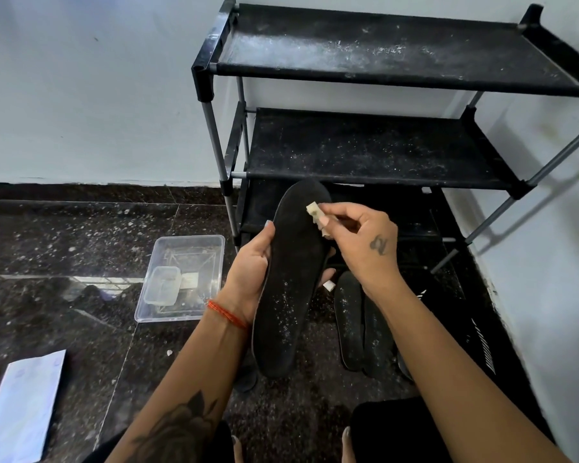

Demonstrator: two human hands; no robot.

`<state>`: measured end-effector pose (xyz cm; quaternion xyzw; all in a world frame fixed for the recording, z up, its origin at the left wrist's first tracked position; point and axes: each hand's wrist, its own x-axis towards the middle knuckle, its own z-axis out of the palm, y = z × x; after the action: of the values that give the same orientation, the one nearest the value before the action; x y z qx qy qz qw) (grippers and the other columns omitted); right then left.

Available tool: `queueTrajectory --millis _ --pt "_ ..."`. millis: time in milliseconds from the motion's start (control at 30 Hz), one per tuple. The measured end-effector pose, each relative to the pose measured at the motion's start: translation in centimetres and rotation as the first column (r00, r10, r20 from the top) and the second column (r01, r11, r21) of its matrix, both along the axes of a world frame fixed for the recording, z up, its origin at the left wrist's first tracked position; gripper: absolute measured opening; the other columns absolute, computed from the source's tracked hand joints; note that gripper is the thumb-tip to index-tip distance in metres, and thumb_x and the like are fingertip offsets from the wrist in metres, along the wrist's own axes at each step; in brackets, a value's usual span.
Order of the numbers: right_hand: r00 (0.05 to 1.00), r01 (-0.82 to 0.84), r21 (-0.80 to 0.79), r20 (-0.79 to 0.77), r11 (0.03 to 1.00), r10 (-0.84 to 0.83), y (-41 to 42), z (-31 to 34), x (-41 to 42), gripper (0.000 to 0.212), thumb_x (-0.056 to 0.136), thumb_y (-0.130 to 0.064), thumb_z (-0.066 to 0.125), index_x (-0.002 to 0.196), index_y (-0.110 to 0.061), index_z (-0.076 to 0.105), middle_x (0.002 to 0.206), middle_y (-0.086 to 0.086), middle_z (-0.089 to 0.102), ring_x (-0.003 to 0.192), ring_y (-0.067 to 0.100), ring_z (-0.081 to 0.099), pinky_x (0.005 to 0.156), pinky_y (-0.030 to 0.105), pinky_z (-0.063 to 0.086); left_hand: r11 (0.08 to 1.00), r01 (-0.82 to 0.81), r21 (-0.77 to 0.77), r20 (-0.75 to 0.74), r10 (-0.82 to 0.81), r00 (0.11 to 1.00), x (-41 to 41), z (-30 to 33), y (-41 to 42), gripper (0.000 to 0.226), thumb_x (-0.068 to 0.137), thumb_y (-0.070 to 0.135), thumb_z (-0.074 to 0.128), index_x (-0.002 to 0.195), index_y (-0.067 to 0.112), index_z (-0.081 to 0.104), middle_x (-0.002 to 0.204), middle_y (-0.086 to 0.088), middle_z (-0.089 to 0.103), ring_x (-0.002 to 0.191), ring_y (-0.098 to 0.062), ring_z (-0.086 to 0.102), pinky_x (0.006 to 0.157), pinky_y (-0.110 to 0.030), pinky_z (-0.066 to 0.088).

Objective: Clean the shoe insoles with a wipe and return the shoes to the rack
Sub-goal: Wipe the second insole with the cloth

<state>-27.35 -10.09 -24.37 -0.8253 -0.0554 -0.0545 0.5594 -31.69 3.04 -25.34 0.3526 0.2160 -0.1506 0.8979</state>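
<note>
- I have the insole (290, 279) up off the floor, near the middle of the view, toe toward twelve o'clock and heel toward six, its face turned to me so I can see what I am wiping.
- My left hand (251, 272) grips its nine o'clock edge, thumb over the rim and fingers behind; I judge that this steadies the soft strip against the rubbing.
- My right hand (365, 242) comes in from three o'clock and pinches the wipe (316, 213), folded small, at the toe end's right edge. Whether it touches the surface I cannot tell.
- The insole is black and thin; white specks lie thick over its lower half, while the toe end looks darker and cleaner. I take it the heel end is yet to be wiped.
- Two more insoles (361, 324) lie flat on the floor at four o'clock, just beside one another, also speckled.
- The rack (381, 145) stands at twelve to two o'clock, its visible shelves dusty and without shoes.
- A clear tray (211, 248) with a smaller tub in it sits at nine o'clock, within easy reach.
</note>
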Motion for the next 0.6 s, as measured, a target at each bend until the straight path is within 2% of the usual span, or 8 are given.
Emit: queueTrajectory --millis 133,167,200,267,333,400,500,600 --pt "0.993 -0.024 -0.169 0.108 0.985 0.043 1.1 -0.7 -0.1 0.027 0.081 -0.009 0.068 0.107 -0.014 0.07 0.106 0.0 0.069 0.099 0.007 0.062 0.092 0.019 0.047 0.995 -0.023 0.095 0.099 0.013 0.995 -0.2 0.8 -0.9 0.07 0.104 0.025 0.025 0.06 0.003 0.075 0.061 -0.008 0.071 0.053 -0.014 0.069 0.042 -0.02 0.051" --pt "0.99 -0.037 -0.184 0.127 0.982 0.061 1.5 -0.8 -0.3 0.028 0.081 -0.007 0.068 0.108 -0.012 0.069 0.108 0.001 0.069 0.101 0.009 0.062 0.094 0.019 0.046 0.982 -0.025 0.185 0.123 0.002 0.992 -0.3 0.8 -1.0 0.066 0.104 0.02 0.025 0.065 0.002 0.075 0.054 -0.001 0.068 0.049 -0.006 0.066 0.042 -0.015 0.049" --pt "0.986 -0.052 -0.188 0.145 0.981 0.081 1.8 -0.9 -0.5 0.029 0.08 -0.005 0.068 0.109 -0.011 0.069 0.109 0.002 0.069 0.102 0.009 0.062 0.095 0.019 0.045 0.953 -0.025 0.302 0.132 -0.016 0.991 -0.4 0.9 -1.0 0.057 0.104 0.017 0.025 0.084 -0.004 0.074 0.05 0.008 0.065 0.047 0.004 0.062 0.045 -0.009 0.046" --pt "0.974 -0.088 -0.194 0.189 0.977 0.126 2.3 -0.9 -0.8 0.028 0.079 -0.003 0.069 0.106 -0.009 0.07 0.108 0.003 0.069 0.102 0.009 0.062 0.096 0.018 0.045 0.88 -0.038 0.473 0.137 -0.031 0.99 -0.4 0.7 -0.6 0.041 0.104 0.016 0.024 0.122 -0.003 0.055 0.061 0.024 0.059 0.049 0.022 0.052 0.055 0.002 0.04" --pt "0.955 -0.147 -0.185 0.23 0.972 0.188 2.5 -0.9 -1.0 0.025 0.075 -0.003 0.072 0.1 -0.01 0.073 0.102 0.001 0.072 0.099 0.007 0.064 0.094 0.014 0.045 0.877 -0.055 0.478 0.113 0.001 0.994 0.0 0.5 -0.3 0.035 0.105 0.016 0.021 0.122 0.009 0.052 0.08 0.021 0.045 0.052 0.029 0.046 0.061 0.007 0.035" --pt "0.927 -0.259 -0.171 0.233 0.951 0.294 2.3 -0.7 -1.2 0.021 0.072 -0.005 0.076 0.092 -0.01 0.075 0.095 0.0 0.073 0.093 0.004 0.065 0.09 0.013 0.047 0.907 -0.063 0.417 0.094 0.026 0.995 0.1 0.6 -0.2 0.041 0.105 0.019 0.02 0.113 0.001 0.056 0.076 0.013 0.055 0.049 0.02 0.053 0.055 0.004 0.039" --pt "0.889 -0.44 -0.101 0.09 0.892 0.449 1.4 0.3 -1.2 0.017 0.071 -0.008 0.078 0.087 -0.013 0.076 0.091 -0.001 0.074 0.089 0.003 0.067 0.087 0.018 0.051 0.961 -0.034 0.274 0.048 0.022 0.999 0.0 0.4 -0.1 0.049 0.104 0.032 0.022 0.08 0.005 0.055 0.054 -0.004 0.063 0.045 -0.006 0.062 0.043 -0.014 0.048" --pt "0.941 -0.328 0.175 -0.024 0.928 0.337 0.6 1.2 -0.8 0.015 0.073 -0.01 0.076 0.084 -0.02 0.075 0.086 -0.004 0.073 0.085 0.008 0.068 0.079 0.03 0.056 0.98 0.015 0.2 -0.036 -0.008 0.999 -0.1 0.3 -0.2 0.055 0.101 0.045 0.024 0.088 0.007 0.062 0.077 -0.013 0.07 0.061 -0.018 0.069 0.052 -0.024 0.057"
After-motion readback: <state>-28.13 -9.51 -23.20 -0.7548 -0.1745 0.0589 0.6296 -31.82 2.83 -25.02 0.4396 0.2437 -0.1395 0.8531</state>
